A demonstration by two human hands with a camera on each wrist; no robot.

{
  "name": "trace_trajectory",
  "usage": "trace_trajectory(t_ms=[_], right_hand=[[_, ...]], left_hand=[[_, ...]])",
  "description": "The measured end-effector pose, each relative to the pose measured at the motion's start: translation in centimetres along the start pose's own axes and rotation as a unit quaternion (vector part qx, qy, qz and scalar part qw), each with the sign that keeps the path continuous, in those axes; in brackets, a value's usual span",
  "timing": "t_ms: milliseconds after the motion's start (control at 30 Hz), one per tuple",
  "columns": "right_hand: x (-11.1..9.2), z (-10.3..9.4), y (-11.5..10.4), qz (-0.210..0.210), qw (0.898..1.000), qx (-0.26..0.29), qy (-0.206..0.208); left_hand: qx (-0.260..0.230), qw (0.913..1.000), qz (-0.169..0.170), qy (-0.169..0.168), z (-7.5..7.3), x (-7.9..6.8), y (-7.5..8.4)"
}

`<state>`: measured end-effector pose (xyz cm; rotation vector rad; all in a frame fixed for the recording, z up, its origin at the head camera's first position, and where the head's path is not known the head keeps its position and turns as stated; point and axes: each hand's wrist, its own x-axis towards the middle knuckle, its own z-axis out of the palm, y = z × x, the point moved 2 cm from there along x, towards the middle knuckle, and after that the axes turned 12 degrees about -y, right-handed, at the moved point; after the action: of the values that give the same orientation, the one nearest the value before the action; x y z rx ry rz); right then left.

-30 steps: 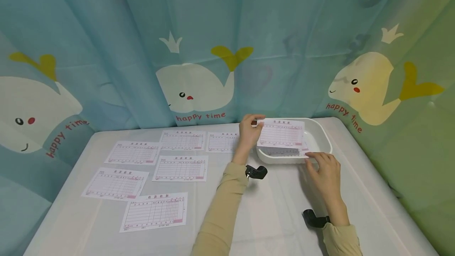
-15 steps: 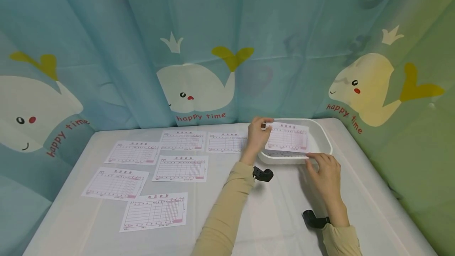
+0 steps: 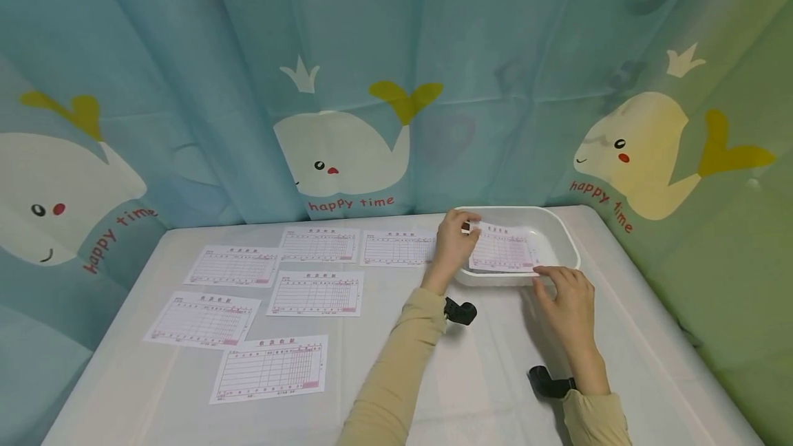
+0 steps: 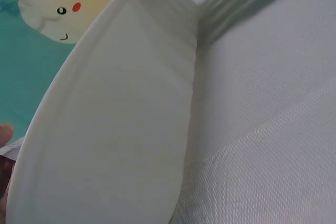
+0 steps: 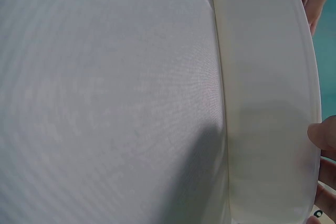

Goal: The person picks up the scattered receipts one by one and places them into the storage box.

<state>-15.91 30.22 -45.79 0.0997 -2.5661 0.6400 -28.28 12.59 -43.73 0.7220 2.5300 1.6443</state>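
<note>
Printed slip (image 3: 502, 249) is lying within the outline of the white tray (image 3: 560, 236), toward its left end, between the two hands; whether it is touching the tray's floor, I cannot tell. The left hand (image 3: 453, 246) is pinching the slip's left end at the tray's left rim, while the right hand (image 3: 566, 305) is gripping the front rim near its right corner, thumb pressing the outer wall. Both hands are staying apart from each other. Thin, flat paper is carrying a pinkish ruled grid; smooth, rounded-cornered walls are flaring up to a narrow lip. Around it, a finely woven white cloth (image 3: 471, 377) is covering the table, the tray standing near its back right corner. Six more slips (image 3: 315, 294) are spreading over the left half, two overlapping at a corner. Beyond the back edge, a whale-printed curtain (image 3: 508, 143) is hanging in soft folds.
</note>
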Motion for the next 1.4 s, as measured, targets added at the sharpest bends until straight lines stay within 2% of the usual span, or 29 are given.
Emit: trace_trajectory(t_ms=[167, 567, 1000, 1400], right_hand=[[0.0, -0.1, 0.0, 0.000, 1.000, 0.000, 0.000], [-0.1, 0.0, 0.0, 0.001, 1.000, -0.003, -0.004], [0.0, -0.1, -0.1, -0.008, 1.000, -0.001, 0.003], [0.0, -0.1, -0.2, -0.007, 1.000, -0.002, 0.005]], left_hand=[[-0.010, 0.9999, -0.001, 0.004, -0.2, -0.4, 0.0], [0.016, 0.9997, 0.018, 0.010, -0.5, -1.9, 0.0], [0.023, 0.9970, 0.040, 0.061, -1.5, -4.1, 0.4], [-0.005, 0.9973, 0.014, 0.071, -2.7, -7.1, 1.0]])
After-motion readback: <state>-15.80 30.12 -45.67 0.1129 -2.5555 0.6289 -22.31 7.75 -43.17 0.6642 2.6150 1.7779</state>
